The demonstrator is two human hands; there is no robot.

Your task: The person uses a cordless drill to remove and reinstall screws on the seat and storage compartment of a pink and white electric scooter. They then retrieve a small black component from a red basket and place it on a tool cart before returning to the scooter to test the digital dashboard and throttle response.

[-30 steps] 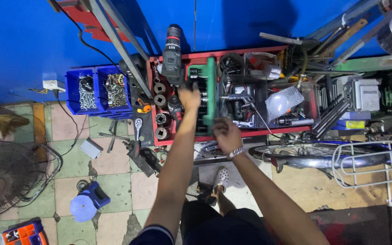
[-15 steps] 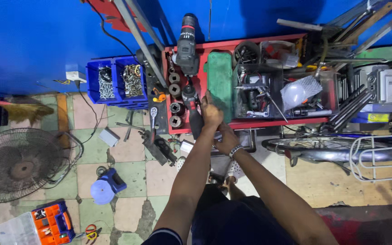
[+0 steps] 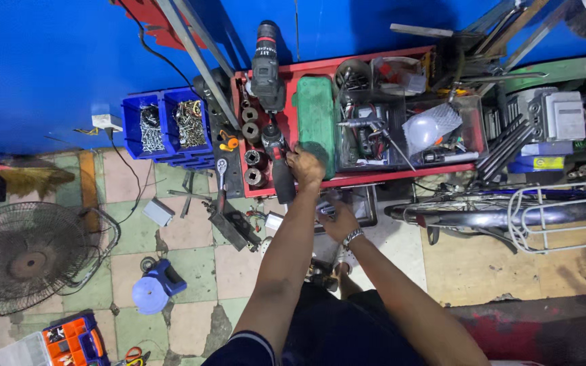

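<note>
Against the blue wall [image 3: 49,68], a red tool tray [image 3: 381,177] stands above a worn tiled floor [image 3: 191,251], with a bicycle's rear wheel and wire rack [image 3: 551,217] lying off to the right. On the floor at the far left rests a round fan [image 3: 25,257], and beside the tray hang two blue bins of screws [image 3: 167,125]. Inside the tray, a green case [image 3: 315,118] lies lengthwise, running from the wall side toward the person, next to a clutter of hand tools in a clear box [image 3: 401,135]. A row of dark sockets [image 3: 251,146] lines the tray's left edge, and a black cordless drill [image 3: 266,64] sits at its far end.

The thing in hand is a dark, stubby power tool [image 3: 277,163]. Its long axis runs roughly from the wall toward the person, the near end overhanging the tray's front rim. The left hand [image 3: 305,166] rests just to its right, fingers curled and touching the tool's side and the near end of the green case; whether it truly grips the tool cannot be told from this angle. The right hand [image 3: 336,215] is lower, in front of the tray, near a small metal box; it looks loosely closed, but what it holds, if anything, is hidden. The left hand is plainly the nearer one to the tool.
</note>
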